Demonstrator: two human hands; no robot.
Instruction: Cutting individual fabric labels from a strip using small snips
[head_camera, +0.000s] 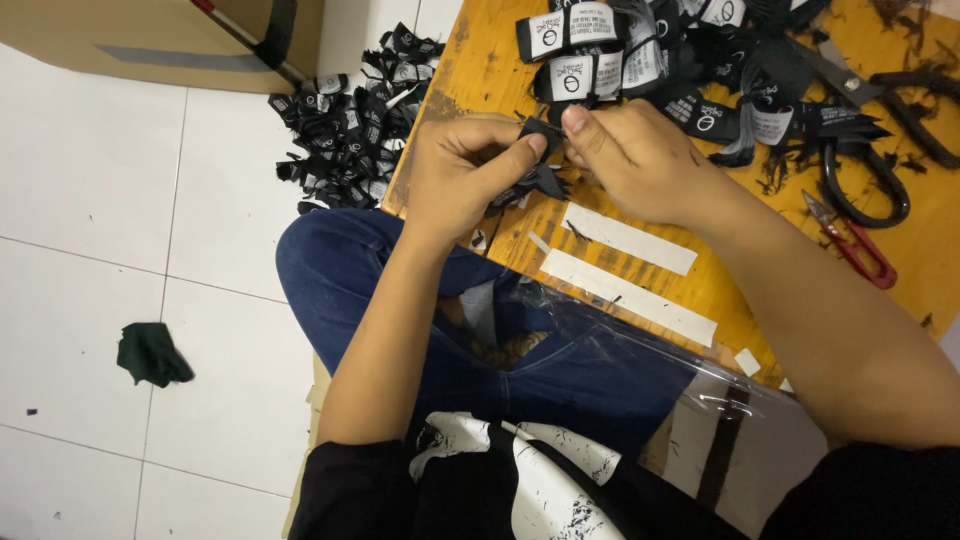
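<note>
While both my hands meet over the near edge of the wooden worktop (720, 290), my left hand (465, 175) has its grip pinched on a small black fabric label (541, 132), and my right hand (640, 160) nips its other side with closed fingertips.

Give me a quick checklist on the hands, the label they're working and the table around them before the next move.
1. Left hand pinching the small black label: ok, thumb and fingers closed on it.
2. Right hand on the same label: ok, fingertips meet it from the other side.
3. Label over the wooden table, not the floor: ok.
4. Black scissors clear of both hands: ok, lying to the right.
5. Red snips untouched: ok, beside the right forearm.
6. Label's fold or cut edge: cannot tell, fingers hide it.
</note>
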